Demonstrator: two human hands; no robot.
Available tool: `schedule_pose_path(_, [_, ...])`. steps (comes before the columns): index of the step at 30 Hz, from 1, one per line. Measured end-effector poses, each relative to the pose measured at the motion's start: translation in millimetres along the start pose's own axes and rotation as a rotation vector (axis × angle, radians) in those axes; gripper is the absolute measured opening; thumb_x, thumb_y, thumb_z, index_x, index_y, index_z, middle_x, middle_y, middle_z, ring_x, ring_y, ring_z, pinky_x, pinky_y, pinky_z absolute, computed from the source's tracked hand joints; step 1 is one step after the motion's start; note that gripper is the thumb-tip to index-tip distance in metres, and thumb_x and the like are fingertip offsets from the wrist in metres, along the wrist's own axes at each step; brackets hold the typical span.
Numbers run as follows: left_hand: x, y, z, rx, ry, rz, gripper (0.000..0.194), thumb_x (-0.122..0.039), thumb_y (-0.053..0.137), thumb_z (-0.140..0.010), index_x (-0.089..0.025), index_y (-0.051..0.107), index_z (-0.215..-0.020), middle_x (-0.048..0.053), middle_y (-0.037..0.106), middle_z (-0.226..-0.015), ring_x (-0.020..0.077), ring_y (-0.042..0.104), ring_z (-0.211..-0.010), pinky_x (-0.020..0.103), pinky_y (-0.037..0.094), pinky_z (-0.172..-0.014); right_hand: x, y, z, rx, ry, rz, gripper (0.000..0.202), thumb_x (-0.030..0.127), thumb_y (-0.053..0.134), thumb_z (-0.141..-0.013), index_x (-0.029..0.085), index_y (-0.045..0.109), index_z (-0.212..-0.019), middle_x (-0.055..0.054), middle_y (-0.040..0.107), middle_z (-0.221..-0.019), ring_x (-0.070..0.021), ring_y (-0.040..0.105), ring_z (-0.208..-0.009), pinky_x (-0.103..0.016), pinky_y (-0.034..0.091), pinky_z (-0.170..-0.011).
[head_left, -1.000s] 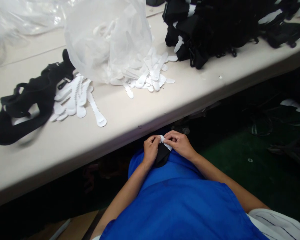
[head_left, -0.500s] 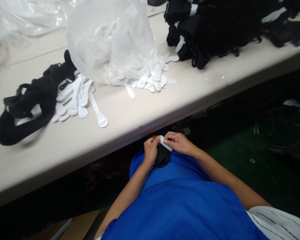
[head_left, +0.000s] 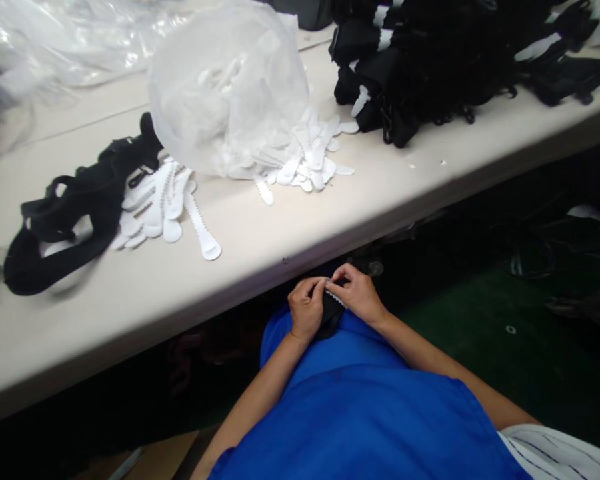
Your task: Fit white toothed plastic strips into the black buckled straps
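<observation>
Over my lap, my left hand (head_left: 307, 308) has its thumb and fingers pinched at the top of a black fabric piece (head_left: 330, 323). My right hand (head_left: 360, 295) sits beside it, fingertips pinched on a white strip (head_left: 337, 299) with a toothed edge that lies against the fabric. The fingertips of both hands meet there and hide most of the strip. On the table above lie more white toothed strips (head_left: 173, 200) of the same kind, next to a bundle of black straps (head_left: 75, 213).
A clear plastic bag (head_left: 190, 107) of white strips spills a heap of strips (head_left: 305, 157) onto the pale table (head_left: 260, 233). Black strapped goods (head_left: 430, 67) are piled at the back right. More plastic wrap (head_left: 75, 40) lies back left. The table edge runs just beyond my hands.
My hands have closed in on each other, and less of the white strip shows between them. My view has shifted slightly, so the table things appear a little lower and farther right.
</observation>
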State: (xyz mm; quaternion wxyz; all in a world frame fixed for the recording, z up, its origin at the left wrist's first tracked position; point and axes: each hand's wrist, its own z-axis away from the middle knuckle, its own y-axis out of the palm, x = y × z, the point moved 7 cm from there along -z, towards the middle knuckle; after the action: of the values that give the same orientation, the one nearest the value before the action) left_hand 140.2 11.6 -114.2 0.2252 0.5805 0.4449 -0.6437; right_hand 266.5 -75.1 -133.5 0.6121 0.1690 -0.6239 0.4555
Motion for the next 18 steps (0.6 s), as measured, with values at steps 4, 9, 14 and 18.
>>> schedule_pose_path(4, [-7.0, -0.4, 1.8, -0.017, 0.102, -0.062, 0.017, -0.025, 0.059, -0.092, -0.019, 0.073, -0.082, 0.005, 0.071, -0.08, 0.0168, 0.066, -0.077, 0.028, 0.049, -0.076, -3.5, 3.1, -8.5, 0.085, 0.027, -0.072, 0.032, 0.042, 0.071, -0.075, 0.015, 0.065, -0.091, -0.003, 0.069, -0.079, -0.0135, 0.059, -0.061, -0.024, 0.045, -0.057])
schedule_pose_path(9, [-8.4, 2.0, 5.6, 0.019, 0.166, -0.121, 0.022, -0.024, 0.053, -0.094, -0.018, 0.072, -0.083, 0.008, 0.068, -0.079, 0.0187, 0.063, -0.076, 0.031, 0.047, -0.075, 1.1, 5.6, -6.7, 0.045, 0.012, -0.045, 0.017, 0.032, 0.065, -0.074, 0.015, 0.065, -0.073, -0.002, 0.064, -0.071, -0.0125, 0.055, -0.063, -0.022, 0.04, -0.057])
schedule_pose_path(14, [-6.7, 2.7, 4.0, 0.137, 0.122, -0.079, 0.023, -0.03, 0.053, -0.093, -0.02, 0.074, -0.089, 0.01, 0.07, -0.087, 0.0207, 0.064, -0.083, 0.033, 0.049, -0.082, 2.2, 5.6, 6.5, -0.044, 0.0, -0.007, 0.016, 0.033, 0.063, -0.079, 0.017, 0.061, -0.078, 0.004, 0.05, -0.056, -0.0085, 0.037, -0.046, -0.023, 0.027, -0.047])
schedule_pose_path(18, [7.6, -2.6, -3.7, 0.141, -0.07, 0.017, 0.03, -0.037, 0.049, -0.095, -0.017, 0.071, -0.094, 0.007, 0.071, -0.081, 0.018, 0.066, -0.075, 0.03, 0.052, -0.075, 1.1, 6.2, 9.6, -0.037, -0.028, -0.021, 0.022, 0.04, 0.064, -0.082, 0.018, 0.06, -0.078, 0.005, 0.043, -0.052, -0.0086, 0.035, -0.045, -0.024, 0.024, -0.045])
